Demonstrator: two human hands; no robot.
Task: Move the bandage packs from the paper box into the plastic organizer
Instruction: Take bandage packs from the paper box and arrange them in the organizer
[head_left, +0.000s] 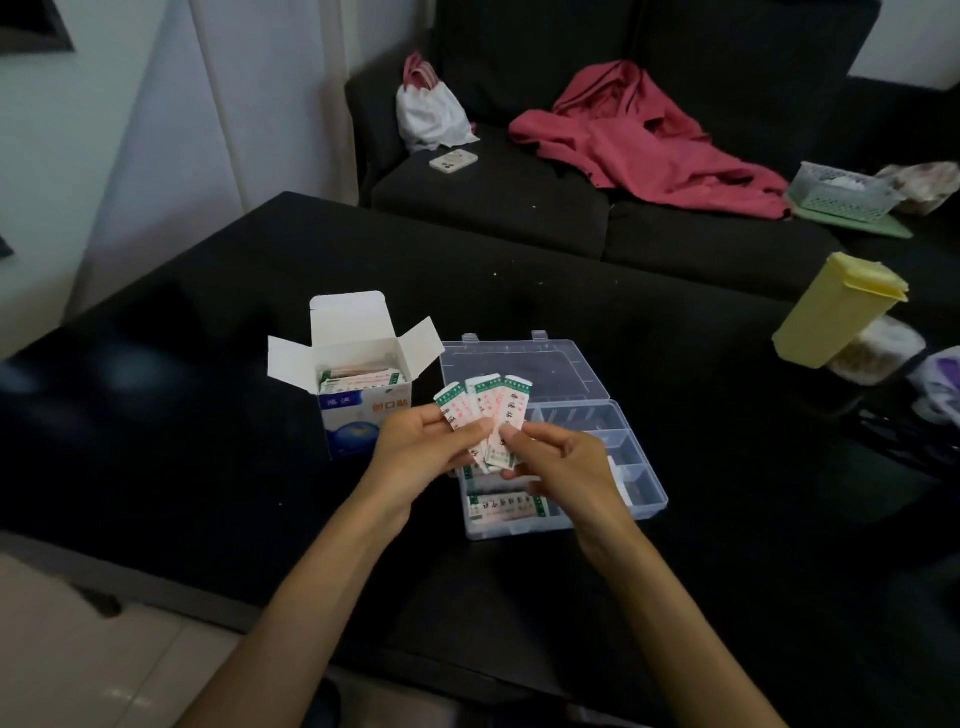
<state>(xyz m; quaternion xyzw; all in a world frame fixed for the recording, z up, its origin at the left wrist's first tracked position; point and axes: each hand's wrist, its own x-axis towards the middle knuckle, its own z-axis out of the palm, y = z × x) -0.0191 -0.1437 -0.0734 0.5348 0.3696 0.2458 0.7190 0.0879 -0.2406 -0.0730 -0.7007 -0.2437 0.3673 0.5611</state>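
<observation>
Head view looks down on a black worktop (208, 415) where both hands meet just above the near end of the plastic organizer (639, 483). Left hand (415, 447) and right hand (561, 462) together hold a fan of bandage packs (485, 410), white strips with green ends and red print; the left thumb and fingers pinch the fan's left side, and the right hand's fingertips pinch its lower right edge. Beside them to the left stands the paper box (358, 410), white and blue, its flaps open, with more packs (363, 378) showing inside. Just right of the box and close beside it, the organizer is clear, with its lid (524, 364) lying flat behind it; its nearest compartment already has a bandage pack (506, 506) lying flat, and the small compartments on its right side look bare. Behind the worktop a dark sofa (493, 208) carries a pink garment (644, 140), a white bag (431, 114) and a phone (453, 160). At the right a pale yellow container (836, 312) leans tilted.
</observation>
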